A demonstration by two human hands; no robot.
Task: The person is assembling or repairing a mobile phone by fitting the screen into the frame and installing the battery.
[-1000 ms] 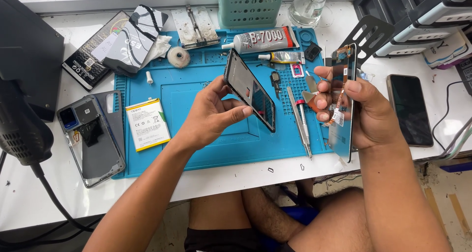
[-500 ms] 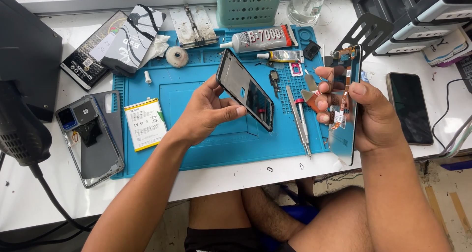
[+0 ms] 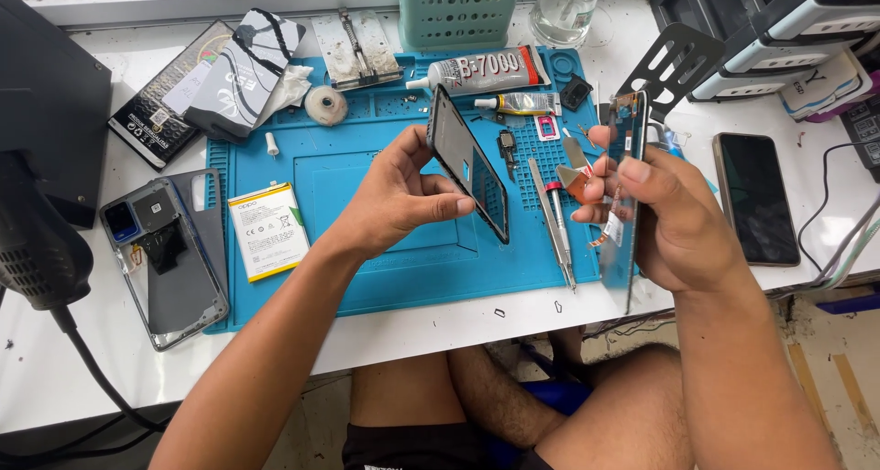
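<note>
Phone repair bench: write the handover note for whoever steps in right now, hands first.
Left hand: grip on a black phone frame, held tilted above the blue mat.
Right hand: grip on a thin screen panel, edge-on, an orange flex strip hanging from it.
On the mat: battery, screwdriver, glue tube.
Left of the mat: opened back shell.
Done: phone is apart, battery out.
Left: frame and panel are still separate; nothing joined yet.
</note>
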